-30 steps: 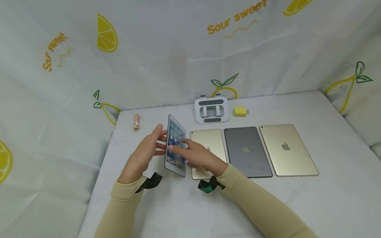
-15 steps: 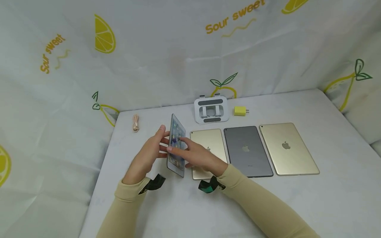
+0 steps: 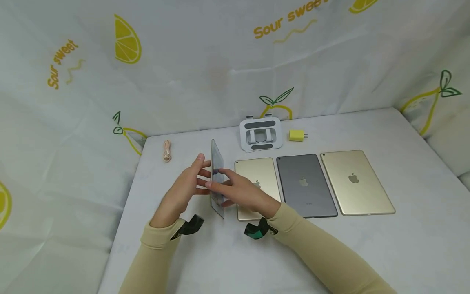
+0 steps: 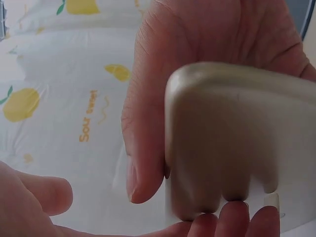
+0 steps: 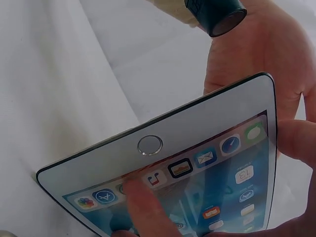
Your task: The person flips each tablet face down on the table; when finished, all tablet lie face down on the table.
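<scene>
A white-fronted tablet (image 3: pixel 217 157) stands on its side between my hands, almost edge-on in the head view. My right hand (image 3: pixel 247 192) pinches it, the thumb over the upper long edge onto the back and the fingers at the lit screen. In the right wrist view, one finger (image 5: pixel 148 207) lies on the row of app icons below the home button. My left hand (image 3: pixel 181 188) is behind the tablet, thumb raised. Its fingertips (image 4: pixel 234 215) touch the plain pale back (image 4: pixel 222 108) in the left wrist view.
Right of the hands lie a small gold tablet (image 3: pixel 260 169), a grey tablet (image 3: pixel 306 185) and a larger gold tablet (image 3: pixel 356 179), backs up. Behind are a white folding stand (image 3: pixel 261 134) and a yellow charger plug (image 3: pixel 296 135). A pink cable bundle (image 3: pixel 167 151) lies far left.
The tablet has turned about its upright axis, so its screen shows much narrower now. My left hand has shifted slightly right with it; the right hand has stayed almost in place.
</scene>
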Demonstrator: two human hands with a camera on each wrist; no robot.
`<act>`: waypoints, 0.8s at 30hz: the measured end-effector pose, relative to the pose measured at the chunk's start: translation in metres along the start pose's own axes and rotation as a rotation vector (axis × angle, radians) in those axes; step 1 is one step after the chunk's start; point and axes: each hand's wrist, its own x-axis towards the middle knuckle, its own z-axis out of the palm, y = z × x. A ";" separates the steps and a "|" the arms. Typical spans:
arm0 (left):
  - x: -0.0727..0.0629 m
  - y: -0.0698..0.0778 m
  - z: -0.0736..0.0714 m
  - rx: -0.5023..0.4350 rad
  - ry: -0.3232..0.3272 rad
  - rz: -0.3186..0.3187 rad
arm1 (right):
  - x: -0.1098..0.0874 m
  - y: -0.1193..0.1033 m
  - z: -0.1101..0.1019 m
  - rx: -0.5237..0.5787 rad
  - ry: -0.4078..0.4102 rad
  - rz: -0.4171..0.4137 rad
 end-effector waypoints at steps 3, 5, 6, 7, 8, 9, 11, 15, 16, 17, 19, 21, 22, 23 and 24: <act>0.000 0.001 -0.001 -0.003 0.000 -0.003 | -0.001 -0.002 0.001 0.023 -0.002 -0.025; 0.000 0.001 -0.001 -0.006 0.004 -0.009 | -0.001 -0.003 0.001 0.048 -0.005 -0.035; 0.001 0.001 -0.001 -0.009 0.004 -0.011 | -0.002 -0.003 0.001 0.059 -0.006 -0.042; 0.001 0.000 0.000 -0.011 0.002 -0.012 | -0.002 -0.004 0.001 0.064 -0.006 -0.046; 0.002 -0.001 0.000 -0.018 0.001 -0.015 | -0.003 -0.004 0.001 0.069 -0.006 -0.050; 0.004 -0.002 0.000 -0.027 -0.001 -0.018 | -0.004 -0.004 0.001 0.074 -0.005 -0.052; 0.006 -0.005 0.000 -0.049 -0.006 -0.023 | -0.005 -0.006 0.000 0.073 0.001 -0.055; 0.011 -0.012 0.000 -0.110 -0.018 -0.032 | -0.011 -0.010 -0.002 0.001 0.042 -0.092; 0.012 -0.013 0.000 -0.124 -0.021 -0.036 | -0.013 -0.011 -0.003 -0.033 0.057 -0.107; 0.014 -0.014 0.001 -0.137 -0.024 -0.039 | -0.014 -0.013 -0.004 -0.067 0.072 -0.122; 0.017 -0.018 0.003 -0.151 -0.028 -0.048 | -0.018 -0.018 -0.006 -0.130 0.097 -0.139; 0.021 -0.021 0.005 -0.168 -0.034 -0.061 | -0.022 -0.021 -0.009 -0.175 0.118 -0.143; 0.023 -0.023 0.007 -0.171 -0.038 -0.066 | -0.023 -0.023 -0.011 -0.183 0.121 -0.141; 0.025 -0.024 0.009 -0.175 -0.043 -0.070 | -0.025 -0.024 -0.012 -0.185 0.123 -0.136; 0.027 -0.026 0.010 -0.179 -0.049 -0.075 | -0.026 -0.025 -0.014 -0.181 0.125 -0.131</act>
